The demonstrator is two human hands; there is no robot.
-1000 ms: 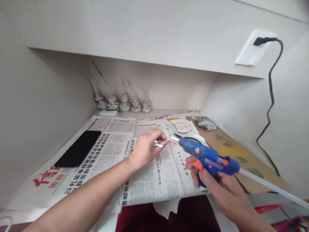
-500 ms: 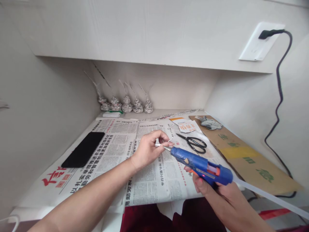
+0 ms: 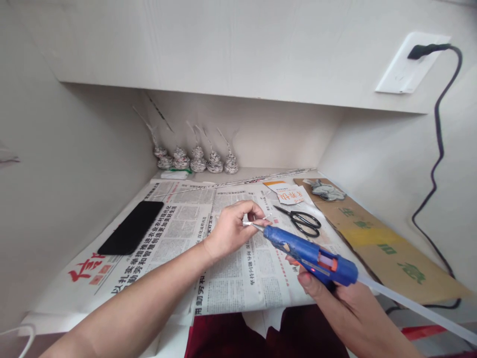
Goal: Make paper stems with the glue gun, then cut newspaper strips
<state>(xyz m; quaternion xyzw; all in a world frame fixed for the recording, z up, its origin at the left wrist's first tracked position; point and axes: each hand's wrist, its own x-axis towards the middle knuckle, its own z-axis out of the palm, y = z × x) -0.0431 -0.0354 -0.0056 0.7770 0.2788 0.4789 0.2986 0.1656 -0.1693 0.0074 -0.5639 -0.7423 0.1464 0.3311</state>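
Observation:
My left hand [image 3: 233,226] pinches a thin rolled paper strip [image 3: 267,217] between thumb and fingers, most of it hidden by the hand. My right hand [image 3: 331,298] is wrapped round a blue hot glue gun [image 3: 309,253], a small red light showing on its side. The metal nozzle [image 3: 257,227] points left and sits at the paper strip by my left fingertips; whether it touches I cannot tell. A long translucent glue stick [image 3: 410,303] sticks out of the gun's back. Black-handled scissors [image 3: 300,220] lie just beyond the gun.
Newspaper [image 3: 186,233] covers the table, with a black phone [image 3: 132,227] at left. Several coiled-paper gourds [image 3: 215,162] stand along the back, long paper rods [image 3: 246,180] before them. Flattened cardboard [image 3: 372,238] bears a crumpled cloth [image 3: 328,190]. A black cord [image 3: 439,134] hangs from the socket [image 3: 412,64].
The view has shifted slightly. Both hands keep nearly the same pose, with the glue gun's nozzle still at the paper strip.

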